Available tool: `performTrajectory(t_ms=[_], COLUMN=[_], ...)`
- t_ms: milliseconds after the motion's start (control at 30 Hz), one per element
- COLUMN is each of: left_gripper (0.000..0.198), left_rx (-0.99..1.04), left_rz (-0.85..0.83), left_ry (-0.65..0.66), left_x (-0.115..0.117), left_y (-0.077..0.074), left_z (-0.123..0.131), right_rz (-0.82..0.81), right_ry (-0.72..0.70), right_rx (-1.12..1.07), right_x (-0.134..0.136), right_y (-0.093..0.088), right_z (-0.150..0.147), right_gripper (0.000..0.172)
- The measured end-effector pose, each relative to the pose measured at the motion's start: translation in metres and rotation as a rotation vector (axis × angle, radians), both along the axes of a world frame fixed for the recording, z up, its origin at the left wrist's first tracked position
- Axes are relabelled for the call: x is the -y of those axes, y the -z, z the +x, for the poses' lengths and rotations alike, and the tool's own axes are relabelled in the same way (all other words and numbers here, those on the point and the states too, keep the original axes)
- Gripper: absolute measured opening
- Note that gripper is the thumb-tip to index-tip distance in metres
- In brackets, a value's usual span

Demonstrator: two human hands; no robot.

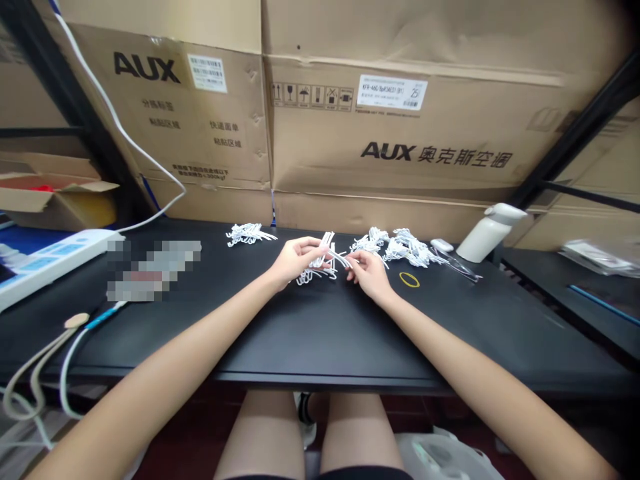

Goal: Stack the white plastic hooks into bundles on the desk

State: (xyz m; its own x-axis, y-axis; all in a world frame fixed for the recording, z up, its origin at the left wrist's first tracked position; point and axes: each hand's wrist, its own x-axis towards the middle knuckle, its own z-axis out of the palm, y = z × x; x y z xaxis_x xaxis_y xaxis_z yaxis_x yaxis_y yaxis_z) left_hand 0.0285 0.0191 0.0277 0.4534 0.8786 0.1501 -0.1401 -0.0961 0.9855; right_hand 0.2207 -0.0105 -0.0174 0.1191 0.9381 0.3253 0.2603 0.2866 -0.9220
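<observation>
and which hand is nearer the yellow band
Right. The right hand is just left of the yellow band, not touching it; the left hand is farther off to the left.

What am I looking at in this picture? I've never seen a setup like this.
There is no machine: these are a person's bare left hand and right hand, seen by a camera worn on the head, looking forward and down. Both hands hold thin white strips between the fingers, above a black table. Clumps of similar strips lie to the left and right. A yellow band lies near the right hand, with a white bottle beyond it.
</observation>
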Motion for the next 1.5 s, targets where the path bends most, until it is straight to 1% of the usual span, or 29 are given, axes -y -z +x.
performTrajectory(t_ms=[200, 367, 500, 600, 733, 1000, 1233, 1500], left_gripper=[0.040, 0.040, 0.039, 0.039, 0.039, 0.039, 0.036, 0.034], left_rx=[-0.011, -0.014, -0.012, -0.015, 0.000, 0.022, 0.045, 0.061], left_rz=[-0.012, -0.008, -0.017, -0.021, -0.028, -0.028, -0.023, -0.040], left_ry=[0.003, 0.004, -0.011, -0.018, -0.019, -0.022, -0.040, -0.070], left_x=[0.000, 0.000, 0.000, 0.000, 0.000, -0.001, -0.002, 0.000], left_y=[0.000, 0.001, 0.000, -0.001, -0.002, -0.002, -0.001, -0.005], left_z=[-0.001, -0.001, 0.000, 0.000, 0.000, -0.002, -0.002, -0.002], right_rz=[0.007, -0.004, -0.032, -0.098, -0.205, -0.271, -0.296, -0.282], right_ry=[0.083, 0.078, 0.062, 0.037, 0.025, 0.000, 0.004, 0.044], right_rx=[-0.112, -0.182, -0.265, -0.382, -0.552, -0.722, -0.746, -0.633], right_x=[-0.001, -0.002, -0.002, -0.002, -0.004, -0.008, -0.007, -0.008], right_y=[-0.004, -0.006, -0.008, -0.009, -0.010, -0.014, -0.014, -0.009], right_z=[0.002, 0.000, -0.001, 0.000, 0.003, 0.009, 0.008, 0.007], right_gripper=[0.032, 0.036, 0.036, 0.033, 0.025, 0.018, 0.022, 0.023])
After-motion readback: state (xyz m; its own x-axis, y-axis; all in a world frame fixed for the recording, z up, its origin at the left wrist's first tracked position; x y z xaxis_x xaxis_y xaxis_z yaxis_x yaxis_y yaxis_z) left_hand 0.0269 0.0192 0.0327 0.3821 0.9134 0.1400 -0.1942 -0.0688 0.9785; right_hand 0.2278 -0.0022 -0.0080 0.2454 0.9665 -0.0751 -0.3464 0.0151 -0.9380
